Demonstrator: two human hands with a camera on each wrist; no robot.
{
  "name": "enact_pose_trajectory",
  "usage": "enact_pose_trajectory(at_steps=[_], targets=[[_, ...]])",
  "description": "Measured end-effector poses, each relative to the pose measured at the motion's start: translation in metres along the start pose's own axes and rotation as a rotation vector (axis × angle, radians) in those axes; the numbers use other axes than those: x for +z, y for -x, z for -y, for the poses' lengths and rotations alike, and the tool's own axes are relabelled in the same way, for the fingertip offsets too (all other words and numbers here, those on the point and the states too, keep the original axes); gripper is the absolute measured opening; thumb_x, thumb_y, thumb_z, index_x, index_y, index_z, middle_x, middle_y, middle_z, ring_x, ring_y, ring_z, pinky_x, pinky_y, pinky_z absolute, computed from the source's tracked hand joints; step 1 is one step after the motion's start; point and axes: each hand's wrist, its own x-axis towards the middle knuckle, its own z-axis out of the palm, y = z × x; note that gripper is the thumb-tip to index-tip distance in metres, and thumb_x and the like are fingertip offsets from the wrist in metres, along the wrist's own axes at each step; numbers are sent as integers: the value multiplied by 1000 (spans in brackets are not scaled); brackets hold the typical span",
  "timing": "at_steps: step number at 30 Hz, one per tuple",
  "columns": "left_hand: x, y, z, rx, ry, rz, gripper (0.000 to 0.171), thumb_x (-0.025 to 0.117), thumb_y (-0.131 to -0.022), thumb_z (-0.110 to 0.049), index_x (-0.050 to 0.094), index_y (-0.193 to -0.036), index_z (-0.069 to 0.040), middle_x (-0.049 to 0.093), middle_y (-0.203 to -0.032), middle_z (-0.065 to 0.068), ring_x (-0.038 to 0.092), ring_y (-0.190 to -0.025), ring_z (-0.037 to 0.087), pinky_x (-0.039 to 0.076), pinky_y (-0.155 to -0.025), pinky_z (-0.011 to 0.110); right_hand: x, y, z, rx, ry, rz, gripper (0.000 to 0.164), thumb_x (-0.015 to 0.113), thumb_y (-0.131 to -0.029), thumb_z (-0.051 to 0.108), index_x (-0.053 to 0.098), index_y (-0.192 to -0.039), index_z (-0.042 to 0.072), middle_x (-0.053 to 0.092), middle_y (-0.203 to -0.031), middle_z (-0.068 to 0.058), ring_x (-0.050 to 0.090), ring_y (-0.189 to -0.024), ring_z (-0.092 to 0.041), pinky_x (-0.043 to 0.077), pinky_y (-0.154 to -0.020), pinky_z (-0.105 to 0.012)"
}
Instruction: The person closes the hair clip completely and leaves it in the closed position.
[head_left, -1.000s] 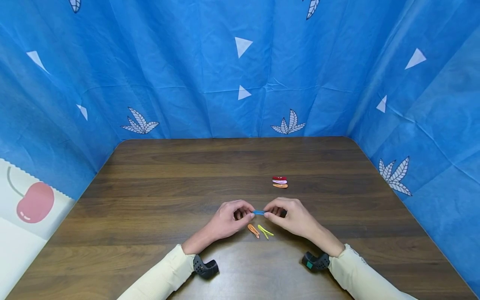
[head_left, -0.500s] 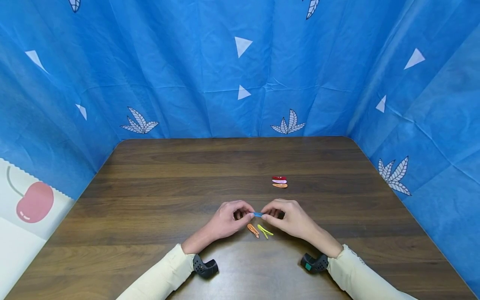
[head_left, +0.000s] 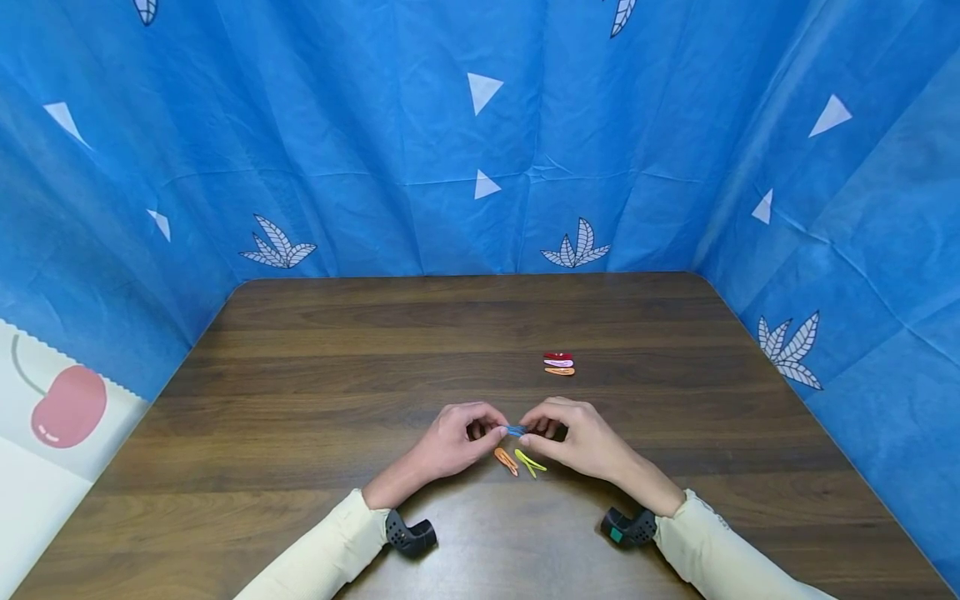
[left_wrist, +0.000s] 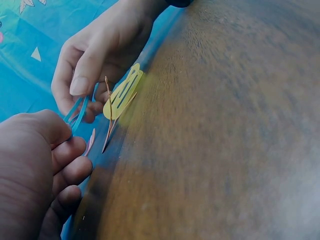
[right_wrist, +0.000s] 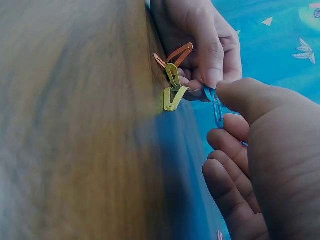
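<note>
A small blue snap hair clip (head_left: pixel 515 431) is held just over the table between my two hands, its two arms spread apart in the right wrist view. My left hand (head_left: pixel 461 435) pinches one end between thumb and forefinger. At the other end, the thumb and forefinger of my right hand (head_left: pixel 576 429) lie on either side of the clip (right_wrist: pixel 218 115). Just nearer than the hands, an orange hair clip (head_left: pixel 506 462) and a yellow hair clip (head_left: pixel 530 463) lie side by side on the wood, both sprung open.
Beyond my right hand, a red clip (head_left: pixel 558 357), a pink clip (head_left: pixel 558 363) and another orange clip (head_left: pixel 560 372) lie in a neat stack of rows. The brown wooden table (head_left: pixel 337 358) is bordered by a blue curtain (head_left: pixel 420 125) behind and at the sides.
My right hand has shifted slightly left, closer to my left hand. The blue clip, a single narrow strip before, now shows its arms parted. The other clips have stayed put.
</note>
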Motion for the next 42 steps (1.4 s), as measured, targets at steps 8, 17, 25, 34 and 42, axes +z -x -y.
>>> enact_pose_trajectory(at_steps=[8, 17, 25, 34, 42], targets=[[0, 0, 0, 2, -1, -1, 4, 72, -95, -12, 76, -96, -12, 67, -78, -6, 54, -66, -2, 49, -59, 18, 1, 0, 0, -29, -4, 9, 20, 81, -91, 27, 74, -109, 23, 71, -97, 9, 63, -80, -4, 56, -71, -24], [0, 0, 0, 0, -10, 1, 3, 72, -95, -13, 76, -96, -13, 67, -78, -6, 54, -66, -1, 48, -59, 18, 2, 1, 0, -43, -10, 8, 18, 82, -90, 26, 74, -107, 26, 70, -96, 15, 62, -82, -2, 55, -68, -23], [0, 0, 0, -2, -8, 3, 3, 72, -96, -13, 76, -97, -13, 68, -79, -6, 55, -66, -2, 49, -59, 18, 2, 0, 0, -31, -11, 11, 14, 79, -92, 18, 75, -104, 24, 71, -93, 15, 62, -78, 0, 56, -68, -24], [0, 0, 0, -10, -5, 10, 3, 73, -96, -13, 76, -97, -13, 68, -79, -6, 55, -67, -2, 50, -60, 18, 2, 0, -1, 5, -17, 12, 10, 77, -94, 18, 75, -103, 22, 72, -91, 12, 62, -75, -1, 56, -67, -24], [0, 1, -1, -11, 10, 18, 3, 73, -96, -14, 76, -98, -14, 69, -80, -6, 56, -67, -2, 51, -60, 19, 5, 0, -1, 16, -32, -11, 8, 77, -94, 15, 76, -100, 21, 71, -86, 12, 63, -72, -1, 56, -65, -23]])
